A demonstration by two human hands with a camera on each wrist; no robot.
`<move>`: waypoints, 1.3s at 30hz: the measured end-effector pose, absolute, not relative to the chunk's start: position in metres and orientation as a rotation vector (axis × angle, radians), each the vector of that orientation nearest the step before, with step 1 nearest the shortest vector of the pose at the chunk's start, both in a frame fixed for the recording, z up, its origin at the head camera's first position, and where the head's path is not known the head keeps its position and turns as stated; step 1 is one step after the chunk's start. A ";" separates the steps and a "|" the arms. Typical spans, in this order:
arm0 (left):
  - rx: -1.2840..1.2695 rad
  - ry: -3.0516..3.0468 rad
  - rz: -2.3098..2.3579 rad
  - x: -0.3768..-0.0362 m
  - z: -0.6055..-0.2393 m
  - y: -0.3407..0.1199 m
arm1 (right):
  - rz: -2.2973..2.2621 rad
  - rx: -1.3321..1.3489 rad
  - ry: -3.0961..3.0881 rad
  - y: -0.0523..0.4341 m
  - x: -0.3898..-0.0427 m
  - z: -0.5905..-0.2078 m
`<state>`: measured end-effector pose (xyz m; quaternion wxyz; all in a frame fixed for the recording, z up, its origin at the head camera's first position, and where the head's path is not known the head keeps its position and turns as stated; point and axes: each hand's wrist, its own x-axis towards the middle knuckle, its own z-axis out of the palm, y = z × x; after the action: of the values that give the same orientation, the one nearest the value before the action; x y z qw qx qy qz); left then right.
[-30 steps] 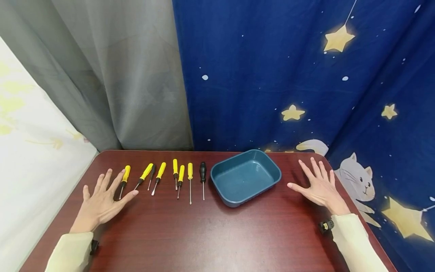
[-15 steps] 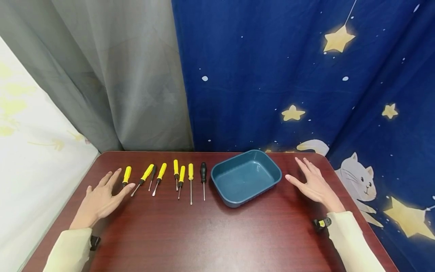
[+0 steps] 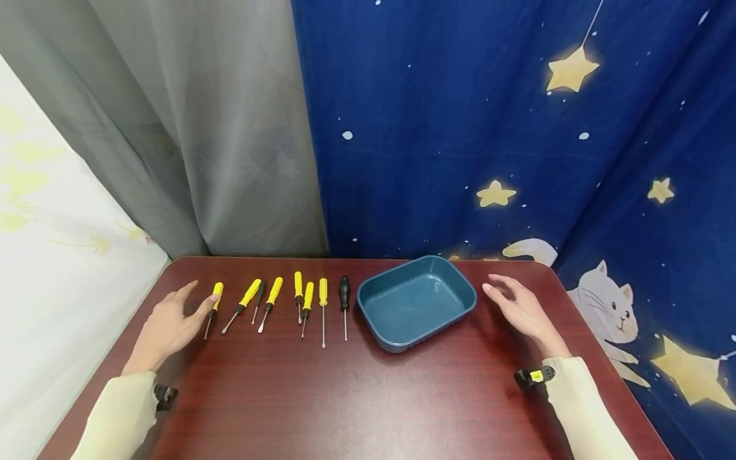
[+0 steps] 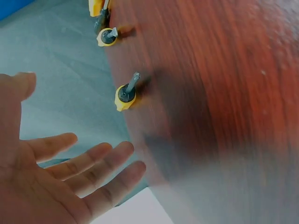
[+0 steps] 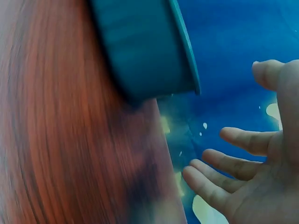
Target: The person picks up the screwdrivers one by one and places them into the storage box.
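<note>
Left hand at the table's left side, lifted and tipped on edge, fingers relaxed and spread, holding nothing. A second ago it lay flat, palm down, fingers over the first driver's shaft; now it has pulled back a bit, thumb tip just beside that first driver. Left wrist view shows the open palm and the yellow handle end close by, apart from the fingers.

Next, a row of seven more drivers, none moved: second yellow, a thin dark one touching beside it, then four yellow, then the black driver last.

Just right of the row, the teal tray, empty, same spot as before.

Right hand near the tray's right rim, not touching. It was flat and splayed on the table a second ago; now raised, turned thumb-up, fingers loosely extended toward the tray, nothing held. Right wrist view: open palm, tray wall nearby, blurred from motion.

Judgement: both hands have left their flat rest pose, so work is only starting; the left looks set on the first driver, the right on the tray.
</note>
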<state>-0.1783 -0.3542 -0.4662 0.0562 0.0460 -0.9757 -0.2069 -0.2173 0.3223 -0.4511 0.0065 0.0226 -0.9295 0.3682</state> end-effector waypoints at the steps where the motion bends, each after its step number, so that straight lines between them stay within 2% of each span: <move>1: 0.137 -2.954 -0.648 -0.180 -0.466 -0.354 | 1.179 0.070 -2.895 0.321 -0.218 -0.451; 16: 0.163 -2.952 -0.793 -0.196 -0.474 -0.361 | 1.911 -0.022 -2.595 0.301 -0.222 -0.452; 39: 0.206 -3.012 -0.889 -0.218 -0.479 -0.358 | 1.963 -0.171 -2.609 0.297 -0.232 -0.460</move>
<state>-0.2178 -0.3576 -0.4794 -0.0026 0.0654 -0.9570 -0.2826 -0.2322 0.2972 -0.4604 -0.0642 -0.0521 -0.7963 0.5992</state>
